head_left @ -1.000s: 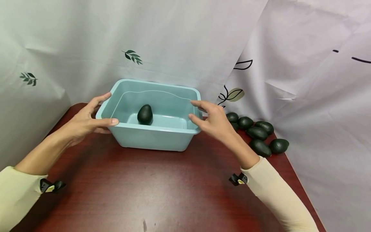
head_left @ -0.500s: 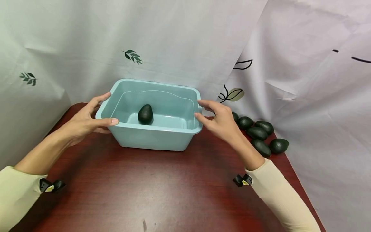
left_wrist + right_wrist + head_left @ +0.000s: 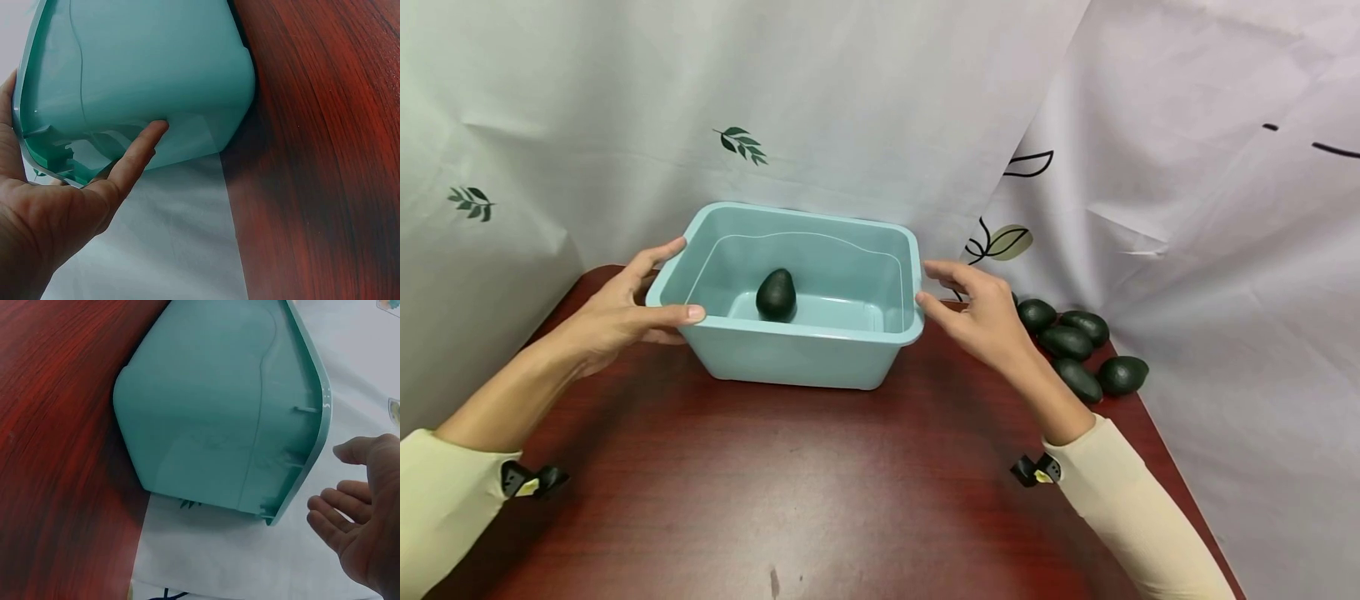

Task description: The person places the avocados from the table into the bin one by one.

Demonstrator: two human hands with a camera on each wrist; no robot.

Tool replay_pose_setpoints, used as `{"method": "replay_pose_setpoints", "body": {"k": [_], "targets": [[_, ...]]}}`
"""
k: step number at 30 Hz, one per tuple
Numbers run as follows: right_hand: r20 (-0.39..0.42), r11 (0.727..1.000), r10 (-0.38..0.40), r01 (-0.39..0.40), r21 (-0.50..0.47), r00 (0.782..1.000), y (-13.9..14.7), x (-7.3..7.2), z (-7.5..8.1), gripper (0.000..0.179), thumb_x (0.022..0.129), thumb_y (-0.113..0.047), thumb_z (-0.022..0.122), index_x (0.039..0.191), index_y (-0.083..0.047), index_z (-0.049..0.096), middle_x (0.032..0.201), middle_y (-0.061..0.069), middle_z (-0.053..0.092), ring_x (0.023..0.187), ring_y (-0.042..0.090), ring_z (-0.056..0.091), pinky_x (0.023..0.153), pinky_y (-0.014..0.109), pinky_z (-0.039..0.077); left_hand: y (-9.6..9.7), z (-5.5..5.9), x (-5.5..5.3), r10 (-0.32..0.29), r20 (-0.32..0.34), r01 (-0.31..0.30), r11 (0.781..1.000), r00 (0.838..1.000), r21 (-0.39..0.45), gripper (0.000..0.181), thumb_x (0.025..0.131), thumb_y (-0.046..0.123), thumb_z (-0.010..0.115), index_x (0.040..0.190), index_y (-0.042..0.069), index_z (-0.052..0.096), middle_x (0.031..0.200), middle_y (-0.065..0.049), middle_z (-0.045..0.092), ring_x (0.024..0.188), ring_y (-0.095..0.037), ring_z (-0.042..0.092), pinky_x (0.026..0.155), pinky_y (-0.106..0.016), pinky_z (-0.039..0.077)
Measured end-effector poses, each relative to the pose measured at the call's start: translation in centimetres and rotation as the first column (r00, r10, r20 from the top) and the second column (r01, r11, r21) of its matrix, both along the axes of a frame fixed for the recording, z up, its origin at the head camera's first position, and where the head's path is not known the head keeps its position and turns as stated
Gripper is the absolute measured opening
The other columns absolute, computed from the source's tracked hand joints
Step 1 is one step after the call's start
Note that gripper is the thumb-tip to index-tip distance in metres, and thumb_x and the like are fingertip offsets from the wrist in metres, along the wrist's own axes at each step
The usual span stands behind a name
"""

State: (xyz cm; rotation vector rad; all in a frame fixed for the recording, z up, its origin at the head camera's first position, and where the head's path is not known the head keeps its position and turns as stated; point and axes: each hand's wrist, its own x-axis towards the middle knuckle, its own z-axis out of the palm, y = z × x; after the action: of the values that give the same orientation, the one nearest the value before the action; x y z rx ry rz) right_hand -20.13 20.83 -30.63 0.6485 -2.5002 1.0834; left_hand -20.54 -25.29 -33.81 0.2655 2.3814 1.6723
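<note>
While upright, tub (image 3: 797, 358) between hands (image 3: 617, 317) (image 3: 981, 317)

Cream sleeves (image 3: 1131, 504), 2 black cameras (image 3: 1026, 471)

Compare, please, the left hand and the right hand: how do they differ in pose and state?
The left hand holds the tub by its rim; the right hand is apart from it, with a visible gap in the right wrist view. The left hand's thumb lies over the rim, while the right hand's thumb touches nothing. Both are bare, at opposite short ends of the tub.
</note>
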Motion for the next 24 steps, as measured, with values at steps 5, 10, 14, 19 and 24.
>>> {"method": "replay_pose_setpoints", "body": {"k": [5,10,14,19,24], "targets": [[-0.004,1.0,-0.007,0.007,-0.007,1.0,0.6,0.1,-0.3,0.041,0.093,-0.022,0.08,0.131,-0.011,0.071,0.128,0.007,0.073,0.117,0.022,0.072,0.088,0.027,0.063,0.0,0.1,0.0,-0.003,-0.002,0.003,1.0,1.0,0.001,0.097,0.097,0.02,0.074,0.164,0.048,0.01,0.161,-0.01,0.025,0.123,-0.02,0.054,0.086,-0.047,0.064],[-0.022,0.999,-0.033,0.034,0.02,0.999,1.2,0.1,-0.7,0.04,0.093,-0.023,0.08,0.13,-0.012,0.072,0.126,0.006,0.075,0.115,0.021,0.072,0.088,0.034,0.064,0.0,0.1,0.0,-0.002,-0.001,0.002,1.0,1.0,-0.004,0.097,0.096,0.02,0.074,0.164,0.048,0.01,0.161,-0.01,0.025,0.123,-0.02,0.054,0.086,-0.047,0.065],[-0.029,0.997,-0.055,0.056,0.057,0.998,1.7,0.1,-0.9,0.04,0.093,-0.026,0.08,0.131,-0.013,0.072,0.126,0.006,0.075,0.115,0.022,0.073,0.09,0.039,0.063,0.0,0.0,-0.1,-0.003,-0.003,0.003,1.0,1.0,0.0,0.097,0.096,0.02,0.074,0.164,0.048,0.01,0.161,-0.01,0.026,0.123,-0.02,0.054,0.085,-0.047,0.065],[-0.024,0.995,-0.069,0.071,0.077,0.997,2.3,0.2,-1.2,0.042,0.093,-0.028,0.079,0.132,-0.015,0.071,0.127,0.005,0.074,0.117,0.022,0.072,0.097,0.042,0.061,0.0,0.0,0.0,-0.001,-0.001,0.001,1.0,1.0,-0.003,0.097,0.097,0.02,0.074,0.164,0.048,0.01,0.161,-0.01,0.025,0.123,-0.02,0.054,0.086,-0.047,0.064],[-0.013,0.994,-0.08,0.08,0.079,0.997,3.0,0.3,-1.6,0.041,0.094,-0.027,0.078,0.133,-0.016,0.07,0.129,0.005,0.074,0.119,0.023,0.071,0.1,0.046,0.059,0.0,0.1,0.0,0.0,0.0,0.0,1.0,1.0,-0.004,0.096,0.097,0.02,0.074,0.164,0.048,0.01,0.161,-0.01,0.026,0.122,-0.019,0.054,0.086,-0.046,0.064]]}}
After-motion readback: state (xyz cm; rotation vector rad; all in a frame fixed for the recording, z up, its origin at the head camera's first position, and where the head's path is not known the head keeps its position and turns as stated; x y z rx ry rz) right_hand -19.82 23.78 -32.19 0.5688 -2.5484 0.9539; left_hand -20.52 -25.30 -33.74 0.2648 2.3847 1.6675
